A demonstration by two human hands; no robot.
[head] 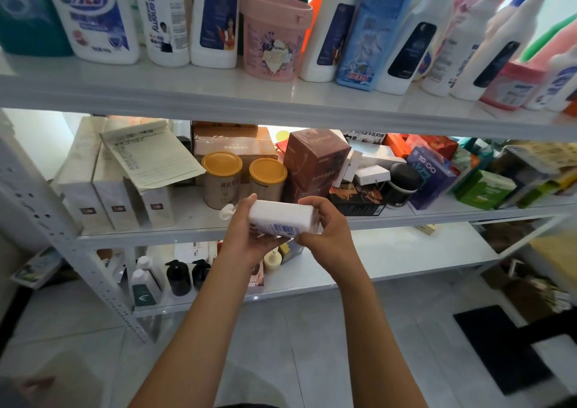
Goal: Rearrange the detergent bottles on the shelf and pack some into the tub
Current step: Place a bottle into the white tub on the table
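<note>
Between the two hands, out in front of the shelf [281, 98], lies a white bottle [282, 217] on its side, smooth plastic, cap pointing left. The left hand [246, 236] cups it underneath. The right hand [324, 229] grips its flat bottom end.

In my grip: white bottle [282, 217], smooth plastic, slightly glossy. Shelf [281, 101]: white-painted metal, glossy. Pink tub [274, 36] at twelve o'clock: matt plastic.

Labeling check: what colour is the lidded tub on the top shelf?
Pink, with a floral printed label: the tub shows best in the head view, standing among white bottles.
</note>
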